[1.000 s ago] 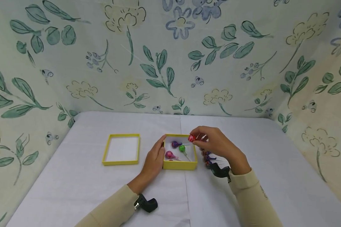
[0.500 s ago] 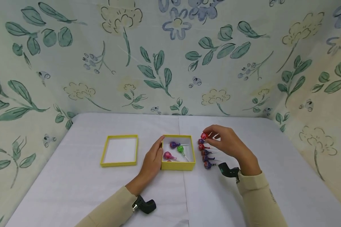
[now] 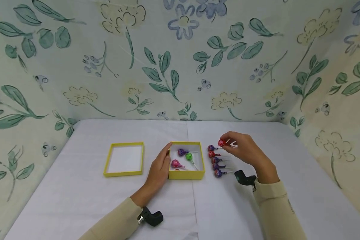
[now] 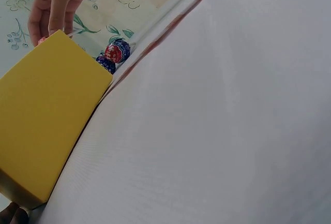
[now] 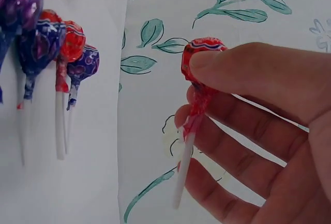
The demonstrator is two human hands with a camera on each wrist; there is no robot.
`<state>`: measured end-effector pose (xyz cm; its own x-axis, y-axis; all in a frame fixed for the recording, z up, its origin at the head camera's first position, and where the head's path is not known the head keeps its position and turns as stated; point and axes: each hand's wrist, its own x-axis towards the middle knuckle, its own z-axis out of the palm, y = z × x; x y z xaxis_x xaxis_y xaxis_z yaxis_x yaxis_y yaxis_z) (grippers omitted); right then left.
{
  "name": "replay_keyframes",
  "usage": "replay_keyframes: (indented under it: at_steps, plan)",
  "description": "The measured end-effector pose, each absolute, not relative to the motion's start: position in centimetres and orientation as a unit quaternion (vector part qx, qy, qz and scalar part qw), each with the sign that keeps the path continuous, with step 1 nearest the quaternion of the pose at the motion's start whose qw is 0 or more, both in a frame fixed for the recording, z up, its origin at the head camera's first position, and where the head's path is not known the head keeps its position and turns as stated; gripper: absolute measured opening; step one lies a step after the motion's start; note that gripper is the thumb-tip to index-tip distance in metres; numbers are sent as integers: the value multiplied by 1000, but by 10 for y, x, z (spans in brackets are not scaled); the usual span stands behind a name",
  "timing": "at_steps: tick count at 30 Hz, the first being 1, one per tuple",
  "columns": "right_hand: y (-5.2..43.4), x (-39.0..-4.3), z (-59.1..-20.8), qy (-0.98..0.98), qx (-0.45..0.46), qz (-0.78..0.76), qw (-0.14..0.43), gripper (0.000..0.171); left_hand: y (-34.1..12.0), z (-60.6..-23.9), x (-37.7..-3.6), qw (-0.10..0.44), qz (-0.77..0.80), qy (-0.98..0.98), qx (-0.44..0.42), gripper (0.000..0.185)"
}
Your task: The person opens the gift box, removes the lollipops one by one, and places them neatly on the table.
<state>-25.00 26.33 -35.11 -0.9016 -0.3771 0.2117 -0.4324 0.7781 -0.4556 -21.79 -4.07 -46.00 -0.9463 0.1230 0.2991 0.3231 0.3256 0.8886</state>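
right hand (image 3: 246, 151) pinches red lollipop (image 5: 199, 61), left hand (image 3: 160, 166) on box (image 3: 186, 174)

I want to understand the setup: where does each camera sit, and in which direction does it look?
Head: worn high, looks forward and down at the table; both hands and sleeves show.
Left wrist: low by the table, looks along the yellow box wall; a fingertip shows at the bottom corner.
Right wrist: at the right hand, looks at its fingers pinching the red lollipop.
All three share the row of lollipops.
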Motion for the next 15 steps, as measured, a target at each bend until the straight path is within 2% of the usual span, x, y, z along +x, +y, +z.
replay_keyframes:
  at_steps: [15]
  plan:
    - [273,-255,-360,-955,169,241,23,22,-41,-462,-221,94,-566,-807,-139,47]
